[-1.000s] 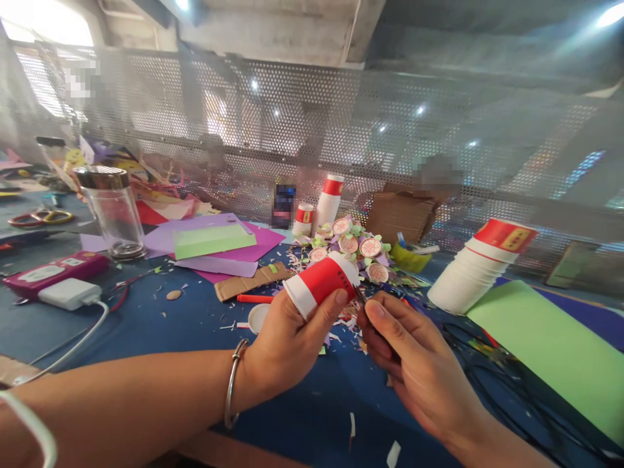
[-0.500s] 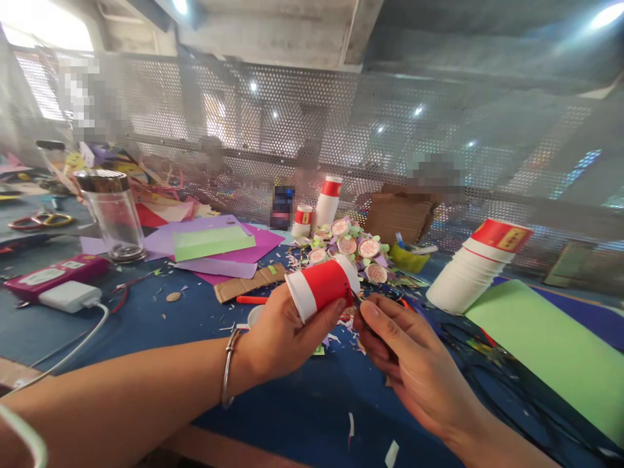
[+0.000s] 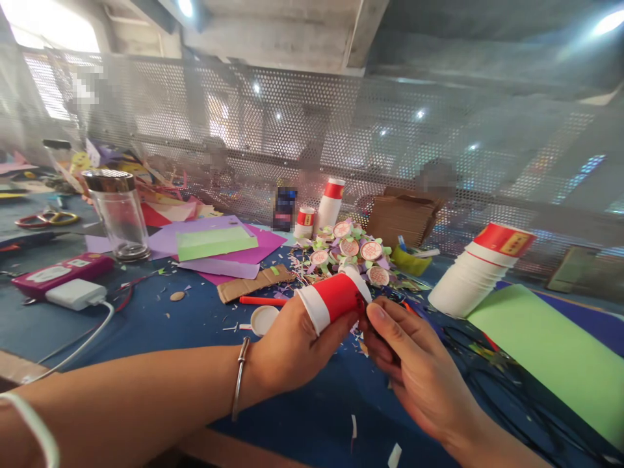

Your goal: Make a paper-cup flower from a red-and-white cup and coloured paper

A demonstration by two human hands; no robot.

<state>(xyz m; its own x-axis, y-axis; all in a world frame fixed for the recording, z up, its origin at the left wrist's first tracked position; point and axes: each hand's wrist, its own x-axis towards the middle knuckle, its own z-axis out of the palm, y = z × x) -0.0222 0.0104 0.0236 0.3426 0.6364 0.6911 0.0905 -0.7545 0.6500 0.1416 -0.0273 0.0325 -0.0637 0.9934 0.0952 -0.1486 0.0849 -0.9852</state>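
My left hand [image 3: 292, 341] is wrapped round a red and white paper cup [image 3: 334, 298], which it holds tilted on its side above the table. One white end of the cup points left, the other up and to the right. At that right end my right hand [image 3: 407, 354] is closed on a thin dark tool [image 3: 363, 305], its tip against the cup. Fingers hide most of the tool, so its kind cannot be made out. Just left of my left hand lies a round white disc [image 3: 264, 320], and a red pen-like stick [image 3: 263, 301] is partly behind the hand.
Paper cut-outs with round printed discs [image 3: 350, 247] are heaped behind the cup. Stacked paper cups [image 3: 468, 276] lean at right beside green paper [image 3: 546, 351] and black cables [image 3: 492, 396]. A glass bottle [image 3: 119, 221], a purple box [image 3: 63, 276] and coloured sheets [image 3: 217, 244] lie left.
Both hands and the cup sit slightly farther right and lower in view, as the whole scene has shifted a little. More of the white disc now shows. The grip is the same.
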